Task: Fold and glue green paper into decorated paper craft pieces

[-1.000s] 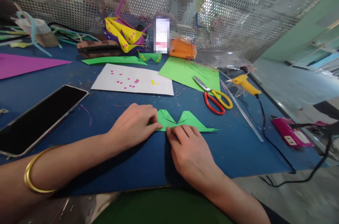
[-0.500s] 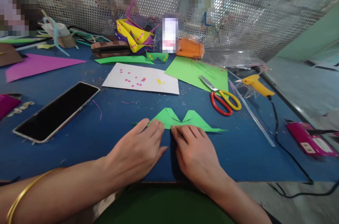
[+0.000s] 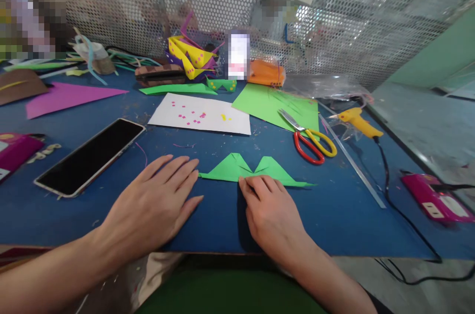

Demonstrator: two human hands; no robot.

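A folded piece of green paper [image 3: 227, 167] with two peaks and a notch between them lies flat on the blue table in front of me. My right hand [image 3: 272, 207] has its fingers bunched on the lower edge, near the middle; the thumb is partly hidden. Beside the left tip, my left hand [image 3: 156, 202] rests palm down with fingers stretched out, holding nothing. Beyond the paper, a white sheet [image 3: 211, 125] carries small pink and yellow paper bits. Scissors [image 3: 309, 140] with one red and one yellow handle lie to the right, blades partly over a light green sheet [image 3: 256, 98].
A phone [image 3: 92, 158] lies at left, near a purple paper piece [image 3: 70, 101]. At right are a clear strip [image 3: 356, 168], a yellow glue gun [image 3: 358, 122] and a pink power socket [image 3: 436, 197] with cables. Yellow folded paper pieces [image 3: 191, 54] stand against the perforated screen.
My left hand has come off the green paper and moved left, its fingers spreading and uncovering the left tip. The right hand stays on the lower edge. The view has shifted slightly.
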